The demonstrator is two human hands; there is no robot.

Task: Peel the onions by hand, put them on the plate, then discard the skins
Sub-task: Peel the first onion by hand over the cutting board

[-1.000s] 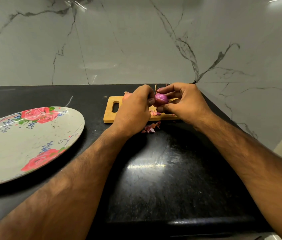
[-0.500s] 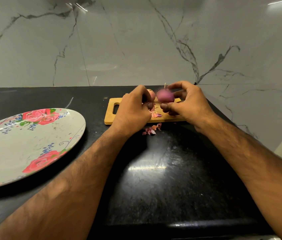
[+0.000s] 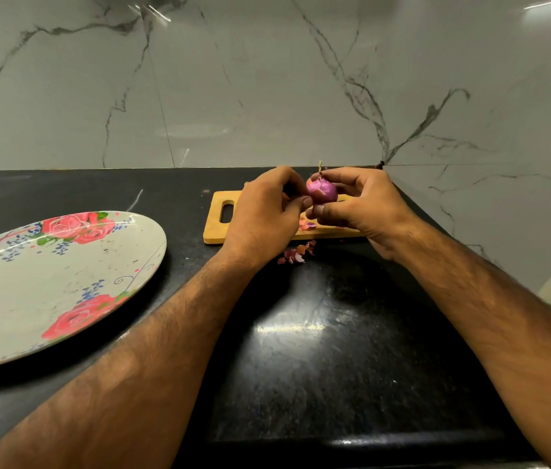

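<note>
A small purple onion [image 3: 322, 190] with a dry stalk on top is held above the wooden cutting board [image 3: 217, 229]. My right hand [image 3: 362, 206] grips it between thumb and fingers. My left hand [image 3: 262, 214] touches the onion's left side with its fingertips pinched at the skin. Torn skin pieces [image 3: 296, 254] lie on the black counter just in front of the board, and a few more skin pieces [image 3: 307, 225] lie on the board under my hands. The flowered plate [image 3: 47, 282] sits at the left with nothing on it.
The black stone counter [image 3: 318, 350] runs to a front edge close to me. A marble wall stands right behind the board, and another marble wall closes the right side. The counter's right edge drops off beyond my right forearm.
Half a second ago the onion was pulled away to the right, apart from my left hand. Now both hands have come together again on the onion.
</note>
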